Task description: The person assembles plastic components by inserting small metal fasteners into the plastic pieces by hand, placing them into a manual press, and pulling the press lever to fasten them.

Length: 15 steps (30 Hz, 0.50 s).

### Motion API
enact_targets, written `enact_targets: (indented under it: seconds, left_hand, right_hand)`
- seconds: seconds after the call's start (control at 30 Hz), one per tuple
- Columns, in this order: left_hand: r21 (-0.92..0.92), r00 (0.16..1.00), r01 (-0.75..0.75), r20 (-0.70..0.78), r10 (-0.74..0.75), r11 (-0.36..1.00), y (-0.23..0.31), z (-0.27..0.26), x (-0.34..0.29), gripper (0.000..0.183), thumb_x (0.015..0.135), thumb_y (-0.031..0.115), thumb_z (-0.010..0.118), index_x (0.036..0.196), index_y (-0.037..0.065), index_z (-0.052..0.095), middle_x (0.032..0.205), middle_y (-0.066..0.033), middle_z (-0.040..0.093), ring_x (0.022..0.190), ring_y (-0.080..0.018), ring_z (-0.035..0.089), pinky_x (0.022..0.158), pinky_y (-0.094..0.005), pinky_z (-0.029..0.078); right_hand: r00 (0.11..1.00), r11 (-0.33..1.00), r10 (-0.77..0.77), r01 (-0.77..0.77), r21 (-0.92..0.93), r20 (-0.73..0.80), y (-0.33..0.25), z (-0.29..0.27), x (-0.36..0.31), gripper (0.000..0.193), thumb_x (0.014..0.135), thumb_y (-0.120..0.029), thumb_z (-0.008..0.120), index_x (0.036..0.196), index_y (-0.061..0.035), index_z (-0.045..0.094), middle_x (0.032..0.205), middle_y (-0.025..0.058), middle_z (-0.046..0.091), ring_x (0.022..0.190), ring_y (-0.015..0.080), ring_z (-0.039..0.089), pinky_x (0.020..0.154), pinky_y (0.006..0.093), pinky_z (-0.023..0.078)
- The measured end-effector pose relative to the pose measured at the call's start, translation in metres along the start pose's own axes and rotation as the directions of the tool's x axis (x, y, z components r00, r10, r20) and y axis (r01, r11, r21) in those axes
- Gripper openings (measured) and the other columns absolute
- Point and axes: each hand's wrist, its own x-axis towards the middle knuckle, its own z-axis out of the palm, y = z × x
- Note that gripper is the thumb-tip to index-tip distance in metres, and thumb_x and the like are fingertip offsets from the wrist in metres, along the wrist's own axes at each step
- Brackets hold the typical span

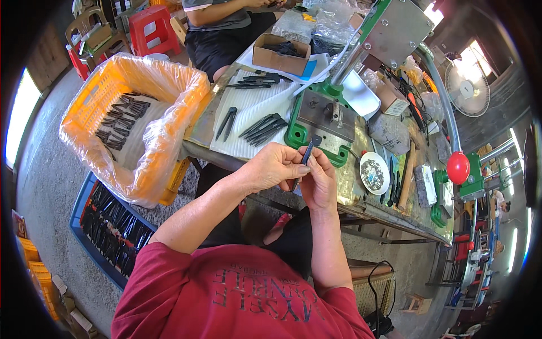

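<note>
Both hands are raised at the table's front edge, just before the green hand press (324,116). My left hand (274,168) pinches a slim black metal tool (308,153) with a rounded end, its exact kind not clear. From the other side, my right hand (319,179) grips the same piece between thumb and fingers. The tool tilts upward, and its lower part is mostly hidden by the fingers. On the white ribbed foam sheet (240,144) to the left lie similar black tools (264,129), several in a bunch and one V-shaped tool (226,124) apart.
A yellow crate (84,121) lined with clear plastic holds rows of black tools at left; a blue bin (84,186) stands below. A white bowl (374,173), a wooden-handled hammer (407,176) and the red lever knob (458,168) are at right. Another person (220,22) sits opposite.
</note>
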Motion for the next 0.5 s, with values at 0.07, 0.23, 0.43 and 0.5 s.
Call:
enact_targets:
  seconds: [0.07,0.23,0.43,0.5]
  left_hand:
    - [-0.006,1.0,-0.001,-0.003,0.001,1.0,0.0,0.0,0.0,0.019,0.077,0.016,0.058,0.072,-0.002,0.057,0.058,-0.0021,0.053,0.047,-0.0054,0.048,0.04,-0.0169,0.039]
    - [0.035,0.999,0.011,-0.031,-0.01,0.999,0.001,0.0,-0.001,0.02,0.076,0.016,0.06,0.079,-0.004,0.057,0.063,-0.0039,0.056,0.05,-0.0058,0.051,0.042,-0.0162,0.042]
    - [0.102,0.997,0.005,-0.073,0.002,0.995,0.003,0.004,-0.002,0.021,0.076,0.015,0.06,0.081,-0.006,0.058,0.062,-0.0032,0.055,0.05,-0.005,0.049,0.043,-0.0159,0.041]
    - [0.114,0.997,0.005,-0.077,0.004,0.993,0.003,0.004,-0.002,0.021,0.076,0.015,0.06,0.081,-0.006,0.058,0.062,-0.0031,0.055,0.05,-0.0048,0.049,0.043,-0.016,0.041]
  right_hand:
    - [1.0,0.999,-0.008,0.007,0.043,0.027,0.004,-0.007,0.001,0.019,0.081,-0.01,0.05,0.096,-0.0012,0.053,0.089,0.0067,0.056,0.079,0.0142,0.054,0.069,0.0257,0.043]
    - [0.999,0.997,-0.028,0.031,0.068,-0.039,0.008,-0.003,0.002,0.017,0.08,-0.009,0.051,0.095,-0.0022,0.053,0.089,0.005,0.057,0.077,0.0127,0.054,0.069,0.0256,0.044]
    - [0.999,0.993,-0.034,0.031,0.114,0.022,0.013,-0.011,0.005,0.018,0.08,-0.008,0.05,0.097,-0.0032,0.053,0.096,0.0055,0.055,0.083,0.0142,0.054,0.071,0.0261,0.043]
    - [0.998,0.991,-0.039,0.032,0.132,0.05,0.013,-0.011,0.005,0.018,0.081,-0.009,0.05,0.097,-0.0035,0.054,0.097,0.006,0.055,0.086,0.0152,0.053,0.073,0.0278,0.043]
